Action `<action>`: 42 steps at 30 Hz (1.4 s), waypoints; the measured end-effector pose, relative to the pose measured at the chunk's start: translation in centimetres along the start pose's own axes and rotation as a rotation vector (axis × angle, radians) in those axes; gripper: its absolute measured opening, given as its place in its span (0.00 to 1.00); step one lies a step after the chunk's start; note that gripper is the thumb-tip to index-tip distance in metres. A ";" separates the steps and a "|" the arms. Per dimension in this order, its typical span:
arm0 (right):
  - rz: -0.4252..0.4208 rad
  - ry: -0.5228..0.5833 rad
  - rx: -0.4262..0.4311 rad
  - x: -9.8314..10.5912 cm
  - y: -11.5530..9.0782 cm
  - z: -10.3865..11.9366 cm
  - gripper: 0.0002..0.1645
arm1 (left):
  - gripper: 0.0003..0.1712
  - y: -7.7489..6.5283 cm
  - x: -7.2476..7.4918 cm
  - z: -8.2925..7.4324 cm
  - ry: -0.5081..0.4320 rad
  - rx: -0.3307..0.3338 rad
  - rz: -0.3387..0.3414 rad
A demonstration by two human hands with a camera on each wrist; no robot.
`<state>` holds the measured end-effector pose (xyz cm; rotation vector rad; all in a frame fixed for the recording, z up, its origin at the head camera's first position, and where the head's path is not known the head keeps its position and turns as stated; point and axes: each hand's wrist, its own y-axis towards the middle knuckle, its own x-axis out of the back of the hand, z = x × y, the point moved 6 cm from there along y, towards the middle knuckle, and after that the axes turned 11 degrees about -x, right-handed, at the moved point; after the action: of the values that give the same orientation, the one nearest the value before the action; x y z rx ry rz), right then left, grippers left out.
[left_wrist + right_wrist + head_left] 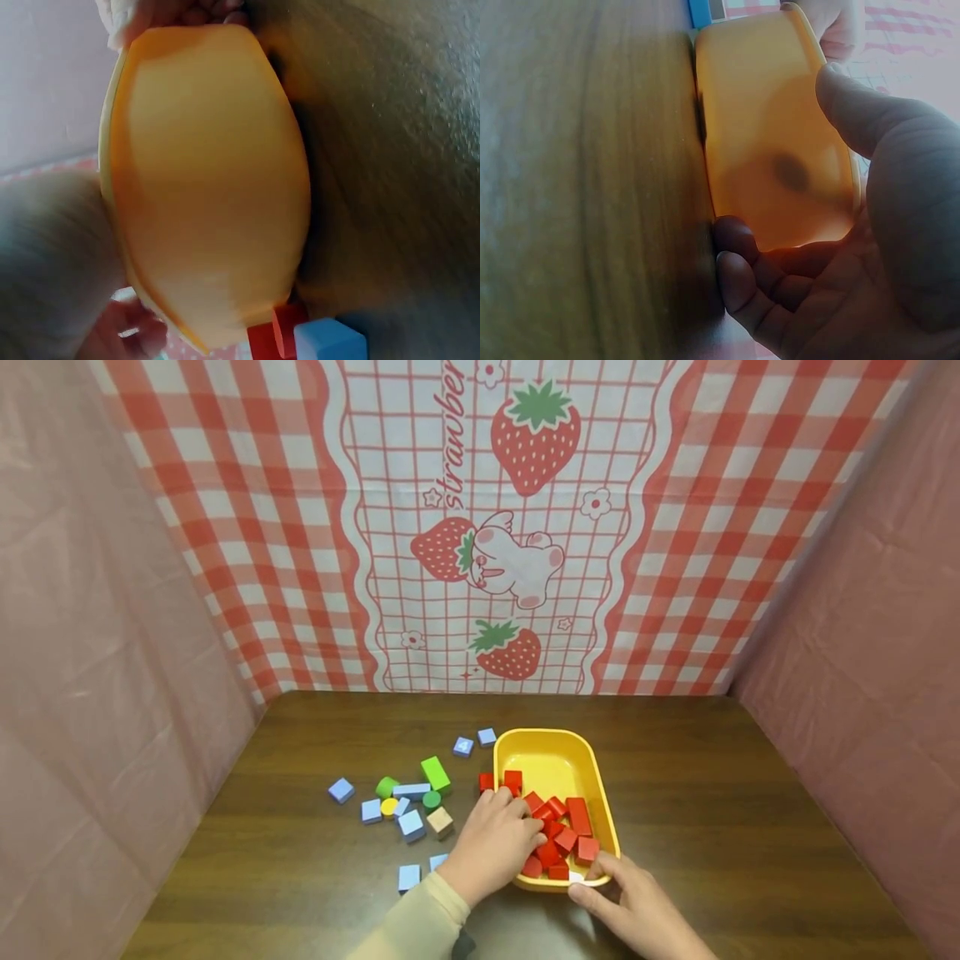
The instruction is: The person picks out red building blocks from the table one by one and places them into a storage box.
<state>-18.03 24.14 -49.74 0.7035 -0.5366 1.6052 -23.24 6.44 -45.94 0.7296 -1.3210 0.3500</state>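
A yellow plastic bin (598, 793) holds several red blocks (577, 816), heaped mostly in its near half. My left hand (495, 843) reaches over the bin's left rim, its fingers curled among the red blocks; I cannot tell whether they pinch one. In the left wrist view, that hand's fingers (127, 330) show above the rim. My right hand (637, 902) grips the bin's near right corner. In the right wrist view, its thumb (855, 105) is at the rim and its other fingers bend round the outer wall, low by the table.
Left of the bin lie several blue blocks (411, 826), green blocks (435, 775), a yellow round block (389, 808) and a natural wood cube (440, 822). A red block (486, 782) stands against the bin's outer left side. A strawberry-patterned cloth (480, 593) hangs behind the brown table (712, 777).
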 end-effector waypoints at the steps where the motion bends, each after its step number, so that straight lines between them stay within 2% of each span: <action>1: -0.004 -0.002 0.004 0.0 0.0 0.0 0.13 | 0.14 -0.1 0.1 0.4 -0.016 0.021 -0.019; 2: -0.001 -0.003 0.000 -0.1 0.0 0.0 0.13 | 0.14 -0.2 0.3 0.9 -0.033 0.053 -0.039; 4: 0.005 -0.008 -0.013 -0.1 0.0 -0.2 0.14 | 0.12 -0.6 1.0 2.5 -0.064 0.143 -0.124; 7: 0.013 -0.024 -0.043 -0.2 0.1 -0.5 0.14 | 0.17 -1.2 1.7 5.6 -0.101 0.291 -0.219; 9: 0.017 -0.030 -0.058 -0.1 0.2 -0.7 0.15 | 0.20 -1.5 1.5 7.2 -0.106 0.340 -0.208; 10: 0.013 -0.031 -0.056 -0.1 0.2 -0.7 0.15 | 0.19 -1.5 1.1 7.6 -0.106 0.345 -0.175; 13: 0.006 -0.030 -0.042 -0.1 0.0 -0.7 0.15 | 0.17 -1.1 -0.2 8.1 -0.088 0.300 -0.057; 15: 0.005 -0.027 -0.030 -0.1 0.0 -0.6 0.15 | 0.13 -0.7 -0.9 8.1 -0.068 0.261 -0.018; 18: 0.001 -0.019 -0.020 -0.2 -0.1 -0.6 0.15 | 0.07 0.0 -1.4 7.9 -0.020 0.237 -0.002; 24: -0.004 -0.018 -0.001 -0.1 -0.2 -0.3 0.14 | 0.04 0.0 -1.5 7.8 0.016 0.266 0.042; 26: 0.003 -0.024 -0.005 -0.1 -0.2 -0.3 0.13 | 0.08 -0.2 -0.9 8.1 0.028 0.282 0.024; 28: 0.011 -0.028 -0.020 0.0 -0.1 -0.3 0.13 | 0.12 -0.5 0.2 8.6 0.042 0.314 -0.023; 31: 0.021 -0.028 -0.042 0.0 0.0 -0.4 0.14 | 0.16 -0.5 2.5 9.2 0.024 0.386 -0.159; 33: 0.024 -0.032 -0.046 0.0 0.0 -0.5 0.14 | 0.18 -0.2 3.8 9.0 -0.024 0.397 -0.252; 35: 0.020 -0.030 -0.042 0.1 0.0 -0.5 0.14 | 0.17 0.4 4.5 8.2 -0.074 0.351 -0.315; 37: 0.015 -0.032 -0.037 0.1 0.0 -0.5 0.14 | 0.15 1.1 4.4 6.8 -0.094 0.267 -0.324; 40: 0.012 -0.029 -0.026 0.1 0.0 -0.5 0.13 | 0.13 1.8 3.2 4.9 -0.102 0.172 -0.276; 42: 0.010 -0.020 -0.021 0.1 0.0 -0.4 0.13 | 0.14 2.2 2.1 4.2 -0.093 0.153 -0.231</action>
<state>-18.13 24.50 -49.96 0.7024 -0.5717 1.6016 -27.22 4.95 -42.98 1.0277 -1.2909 0.2344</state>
